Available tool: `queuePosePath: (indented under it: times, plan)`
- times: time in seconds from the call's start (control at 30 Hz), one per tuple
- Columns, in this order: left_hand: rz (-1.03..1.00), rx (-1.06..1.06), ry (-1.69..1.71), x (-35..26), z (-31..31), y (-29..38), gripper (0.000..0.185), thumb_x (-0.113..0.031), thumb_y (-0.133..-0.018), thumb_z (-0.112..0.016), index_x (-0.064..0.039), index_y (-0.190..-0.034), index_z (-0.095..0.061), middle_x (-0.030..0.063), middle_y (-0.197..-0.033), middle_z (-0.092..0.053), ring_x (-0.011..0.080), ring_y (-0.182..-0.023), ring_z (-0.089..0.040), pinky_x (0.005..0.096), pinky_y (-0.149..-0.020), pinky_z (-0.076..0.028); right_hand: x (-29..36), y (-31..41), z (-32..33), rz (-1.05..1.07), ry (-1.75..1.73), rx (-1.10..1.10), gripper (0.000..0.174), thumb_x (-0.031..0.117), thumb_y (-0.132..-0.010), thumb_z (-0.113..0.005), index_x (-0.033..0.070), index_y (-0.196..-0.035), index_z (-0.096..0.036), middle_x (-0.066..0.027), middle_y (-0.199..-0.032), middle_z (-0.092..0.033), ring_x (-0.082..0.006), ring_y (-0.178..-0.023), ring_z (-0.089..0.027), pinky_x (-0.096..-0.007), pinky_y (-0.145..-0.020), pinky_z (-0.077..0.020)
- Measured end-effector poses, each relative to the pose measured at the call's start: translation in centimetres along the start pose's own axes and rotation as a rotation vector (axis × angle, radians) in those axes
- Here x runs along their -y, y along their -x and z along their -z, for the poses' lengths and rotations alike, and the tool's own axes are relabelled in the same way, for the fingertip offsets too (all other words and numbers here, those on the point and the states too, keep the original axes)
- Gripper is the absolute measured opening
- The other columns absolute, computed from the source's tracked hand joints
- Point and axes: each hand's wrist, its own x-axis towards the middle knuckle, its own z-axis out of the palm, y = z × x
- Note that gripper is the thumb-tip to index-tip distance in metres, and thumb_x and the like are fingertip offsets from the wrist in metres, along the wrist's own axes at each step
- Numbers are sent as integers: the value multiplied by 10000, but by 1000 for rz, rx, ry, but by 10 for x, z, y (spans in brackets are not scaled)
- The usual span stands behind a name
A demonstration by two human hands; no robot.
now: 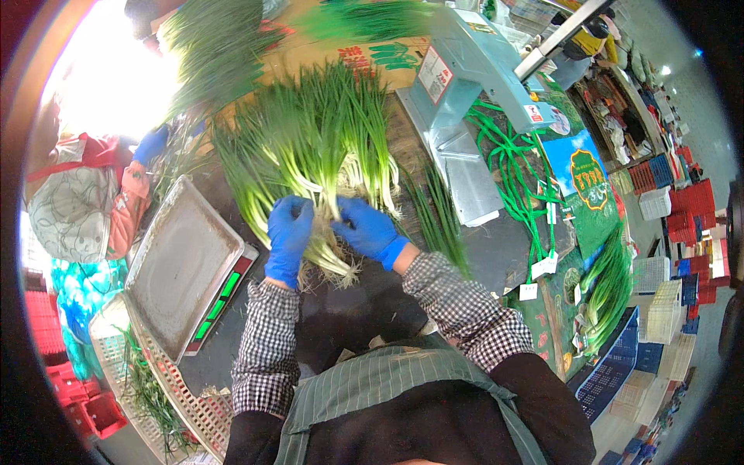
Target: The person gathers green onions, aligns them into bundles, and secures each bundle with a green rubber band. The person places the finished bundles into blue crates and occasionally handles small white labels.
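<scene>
In front of me on the dark table lies a loose pile of scallions (325, 133), green tops pointing away and white bulbs with stringy roots toward me. My left hand (289, 238), in a blue glove, grips scallions at their white ends. A few stalks (325, 258) stick out from beneath it, roots toward my right. My right hand (372, 232), also gloved in blue, has thumb and fingers closed around the root end of a scallion bunch. The two hands are close together; my fingers hide part of what they hold.
To the left sits a weighing scale (186, 261) with a metal tray. A grey-blue machine (465, 75) stands right, beside green tagged straps (511, 168). Scallion greens (436, 215) lie near my right forearm. Across the table, a co-worker's gloved hand (151, 145) is near more scallions (215, 52).
</scene>
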Motion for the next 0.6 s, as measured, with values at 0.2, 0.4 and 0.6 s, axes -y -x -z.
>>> queuePosePath:
  times: [0.2,0.4,0.6]
  plan:
    - [-170,-67,-85,-26,16,25,154,-76,-793,-633,0,-927,-629,127,-864,-631,251,-837,-599,333,-756,-467,-53,-18,61,-429,325,-265,300,313,-809,-644,48,-948,-652,-184,-901,-647,-352,-809,-619,-400,-731,-490]
    - [-316,76,-55,-62,-14,29,178,-18,-784,-631,-23,-961,-624,141,-867,-630,267,-822,-605,340,-748,-472,-94,-26,74,-638,114,-272,307,295,-746,-703,15,-856,-638,-152,-817,-655,-279,-712,-621,-375,-652,-479]
    - [118,333,388,-85,-46,19,235,-161,-876,-602,18,-1028,-618,110,-924,-651,194,-826,-627,287,-742,-485,-39,-13,118,-675,-733,-285,206,266,-803,-674,78,-874,-633,-4,-743,-584,-103,-612,-519,-225,-554,-413]
